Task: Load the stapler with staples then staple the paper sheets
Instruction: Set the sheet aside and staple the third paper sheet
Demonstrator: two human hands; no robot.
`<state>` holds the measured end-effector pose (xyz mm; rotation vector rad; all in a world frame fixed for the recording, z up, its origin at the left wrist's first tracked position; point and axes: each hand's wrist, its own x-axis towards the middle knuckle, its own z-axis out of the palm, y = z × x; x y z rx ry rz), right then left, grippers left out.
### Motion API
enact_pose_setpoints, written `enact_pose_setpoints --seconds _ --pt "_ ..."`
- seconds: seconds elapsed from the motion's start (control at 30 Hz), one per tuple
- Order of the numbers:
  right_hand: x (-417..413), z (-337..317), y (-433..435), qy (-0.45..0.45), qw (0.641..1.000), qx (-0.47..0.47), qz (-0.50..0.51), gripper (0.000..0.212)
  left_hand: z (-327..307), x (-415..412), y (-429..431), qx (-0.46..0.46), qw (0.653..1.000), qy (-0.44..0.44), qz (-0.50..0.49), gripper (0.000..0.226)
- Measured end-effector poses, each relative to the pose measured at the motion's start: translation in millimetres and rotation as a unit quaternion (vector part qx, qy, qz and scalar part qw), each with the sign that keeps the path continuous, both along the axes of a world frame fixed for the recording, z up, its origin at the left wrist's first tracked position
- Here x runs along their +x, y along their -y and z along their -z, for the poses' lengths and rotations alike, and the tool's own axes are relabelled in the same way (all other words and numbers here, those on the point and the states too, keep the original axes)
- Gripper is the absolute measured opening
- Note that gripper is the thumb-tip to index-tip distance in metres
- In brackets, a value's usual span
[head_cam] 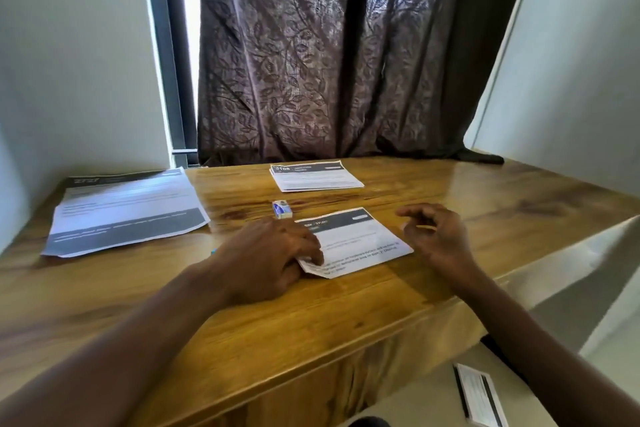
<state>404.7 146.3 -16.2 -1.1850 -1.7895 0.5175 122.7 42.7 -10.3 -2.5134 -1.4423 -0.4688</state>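
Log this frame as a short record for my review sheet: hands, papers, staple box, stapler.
left hand: rests on the left edge of the near sheets; grip unclear
right hand: at those sheets' right edge, fingers loosely curled, empty
staple box: on the table, just beyond the near sheets
other paper: far stack; left stack
stapler: not clearly visible

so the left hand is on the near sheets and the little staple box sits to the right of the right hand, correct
Not quite. The head view shows the left hand on the near sheets, but the staple box lies on the table just beyond that hand, to the left of the right hand, not to its right.
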Motion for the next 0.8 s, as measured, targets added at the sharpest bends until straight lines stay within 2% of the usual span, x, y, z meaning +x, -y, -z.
enact_pose_setpoints --seconds 0.1,0.23,0.27,0.37,0.43,0.63,0.8 --pt "-10 0 5 0.135 0.988 0.052 -0.048 0.024 1 -1 0 -0.048 0.998 0.03 -0.013 0.04" --pt "-39 -1 9 0.219 0.962 0.059 -0.151 0.034 0 3 3 -0.105 0.992 0.054 -0.044 0.072" --pt "-47 -1 9 0.229 0.957 0.056 -0.169 0.036 0 4 2 -0.111 0.99 0.07 -0.047 0.072" --pt "-69 0 7 0.249 0.946 0.04 -0.201 0.038 3 5 -1 -0.115 0.988 0.093 -0.048 0.043" --pt "-82 1 6 0.262 0.94 0.022 -0.217 0.042 4 6 -1 -0.111 0.989 0.083 -0.054 0.032" --pt "-96 12 -9 0.335 0.902 -0.021 -0.272 0.049 2 6 -1 -0.093 0.988 0.078 -0.096 0.03" --pt "-87 12 -27 0.403 0.88 -0.021 -0.251 0.065 5 5 -3 -0.099 0.985 0.082 -0.118 0.033"
